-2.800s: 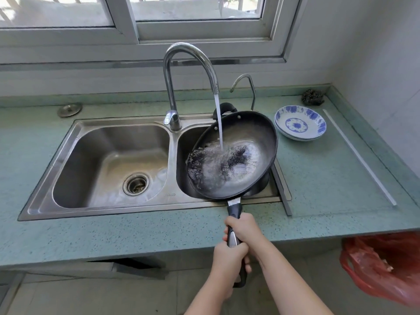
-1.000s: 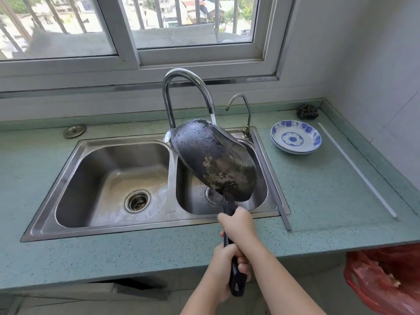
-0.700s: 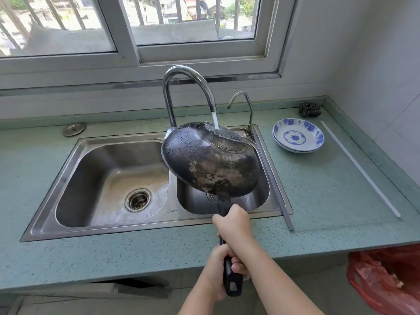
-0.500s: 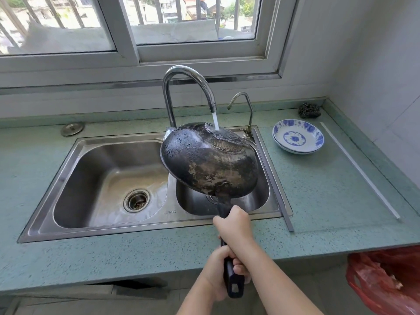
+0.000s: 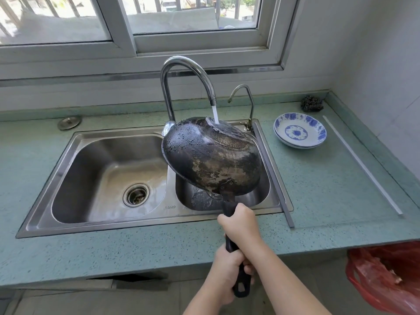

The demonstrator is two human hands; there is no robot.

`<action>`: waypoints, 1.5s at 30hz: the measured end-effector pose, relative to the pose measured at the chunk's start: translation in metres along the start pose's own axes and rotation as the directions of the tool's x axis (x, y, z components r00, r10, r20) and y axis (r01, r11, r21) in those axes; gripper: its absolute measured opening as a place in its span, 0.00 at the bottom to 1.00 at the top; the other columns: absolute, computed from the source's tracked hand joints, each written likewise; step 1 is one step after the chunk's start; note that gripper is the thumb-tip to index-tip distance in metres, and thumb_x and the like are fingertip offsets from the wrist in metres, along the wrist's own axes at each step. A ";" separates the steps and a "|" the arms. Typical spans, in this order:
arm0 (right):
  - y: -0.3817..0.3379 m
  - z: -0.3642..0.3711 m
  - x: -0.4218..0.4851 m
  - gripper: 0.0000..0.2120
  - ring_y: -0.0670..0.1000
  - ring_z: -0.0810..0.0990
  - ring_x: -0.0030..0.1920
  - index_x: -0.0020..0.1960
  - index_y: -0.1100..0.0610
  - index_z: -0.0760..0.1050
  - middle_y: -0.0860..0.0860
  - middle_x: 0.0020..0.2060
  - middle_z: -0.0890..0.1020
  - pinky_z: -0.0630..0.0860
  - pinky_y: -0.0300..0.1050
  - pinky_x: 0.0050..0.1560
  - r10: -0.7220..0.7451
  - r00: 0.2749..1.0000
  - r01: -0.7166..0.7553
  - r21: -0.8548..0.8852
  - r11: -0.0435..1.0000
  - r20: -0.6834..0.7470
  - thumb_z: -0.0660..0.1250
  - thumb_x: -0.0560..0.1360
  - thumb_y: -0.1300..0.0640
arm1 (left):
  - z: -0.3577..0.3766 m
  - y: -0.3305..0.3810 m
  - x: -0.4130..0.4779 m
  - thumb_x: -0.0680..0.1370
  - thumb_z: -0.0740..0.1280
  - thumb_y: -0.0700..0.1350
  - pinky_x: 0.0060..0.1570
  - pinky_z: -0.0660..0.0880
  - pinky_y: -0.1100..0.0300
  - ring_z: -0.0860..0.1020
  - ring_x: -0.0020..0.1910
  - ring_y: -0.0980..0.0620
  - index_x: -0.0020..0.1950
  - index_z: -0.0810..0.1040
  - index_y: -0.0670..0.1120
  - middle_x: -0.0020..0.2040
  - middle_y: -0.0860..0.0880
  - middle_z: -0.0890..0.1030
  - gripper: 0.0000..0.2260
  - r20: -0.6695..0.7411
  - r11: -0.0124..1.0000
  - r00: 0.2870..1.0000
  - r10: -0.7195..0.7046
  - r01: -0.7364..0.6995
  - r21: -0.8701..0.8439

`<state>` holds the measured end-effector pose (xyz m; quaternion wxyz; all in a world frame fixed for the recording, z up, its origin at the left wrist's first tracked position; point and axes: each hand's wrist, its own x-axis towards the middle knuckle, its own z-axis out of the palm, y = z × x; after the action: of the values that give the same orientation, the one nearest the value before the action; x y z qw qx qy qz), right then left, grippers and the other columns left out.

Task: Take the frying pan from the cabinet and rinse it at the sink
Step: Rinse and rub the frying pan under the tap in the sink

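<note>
Gripping the frying pan [image 5: 211,160] by its long black handle [image 5: 230,245], right hand [image 5: 238,223] above left hand [image 5: 227,267], fingers [image 5: 248,268] of both curled tightly round it, a person holds it tilted bottom-up under the running tap [image 5: 188,71] over the right basin of the sink [image 5: 91,226]; it looks heavy, stiff, wet, probably slippery.

Pan [image 5: 211,160] flipped bottom-up since 2.8 s ago; water [image 5: 215,114] now hits underside.
</note>
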<state>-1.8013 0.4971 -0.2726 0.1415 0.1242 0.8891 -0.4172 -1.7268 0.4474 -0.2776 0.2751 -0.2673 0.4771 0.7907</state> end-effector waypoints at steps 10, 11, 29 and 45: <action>0.006 -0.002 -0.005 0.08 0.53 0.72 0.41 0.43 0.59 0.68 0.52 0.40 0.74 0.66 0.41 0.38 -0.035 0.999 0.033 -0.081 0.996 -0.020 0.65 0.71 0.56 | 0.003 -0.009 0.001 0.62 0.61 0.33 0.20 0.64 0.69 0.64 0.16 0.54 0.32 0.69 0.42 0.21 0.48 0.65 0.04 -0.023 0.998 0.999 0.027 -0.028 -0.054; 0.006 -0.002 -0.005 0.08 0.53 0.72 0.41 0.43 0.59 0.68 0.52 0.40 0.74 0.66 0.41 0.39 -0.031 0.999 0.029 -0.077 0.997 -0.020 0.65 0.71 0.56 | 0.002 -0.008 0.001 0.62 0.61 0.34 0.21 0.64 0.69 0.64 0.16 0.54 0.32 0.69 0.42 0.21 0.48 0.65 0.04 -0.018 0.999 1.000 0.025 -0.026 -0.039; 0.003 0.005 -0.006 0.08 0.56 0.76 0.40 0.38 0.58 0.67 0.50 0.34 0.73 0.68 0.43 0.37 -0.016 1.000 0.017 0.048 0.999 -0.020 0.65 0.70 0.57 | -0.007 -0.004 -0.001 0.63 0.60 0.33 0.22 0.63 0.68 0.65 0.17 0.54 0.33 0.67 0.41 0.21 0.48 0.66 0.04 -0.035 0.999 0.999 0.032 -0.031 0.037; 0.004 0.007 -0.013 0.10 0.44 0.71 0.15 0.32 0.60 0.66 0.53 0.24 0.71 0.68 0.34 0.20 0.107 0.979 -0.179 0.483 0.857 0.173 0.62 0.70 0.67 | -0.007 0.003 -0.014 0.64 0.59 0.34 0.19 0.67 0.66 0.70 0.15 0.51 0.34 0.68 0.39 0.18 0.48 0.71 0.02 -0.153 0.924 0.973 0.174 -0.107 0.367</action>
<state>-1.7863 0.4927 -0.2754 0.1974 0.1924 0.7283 -0.6274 -1.7180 0.4371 -0.2692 0.2163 -0.2495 0.6536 0.6810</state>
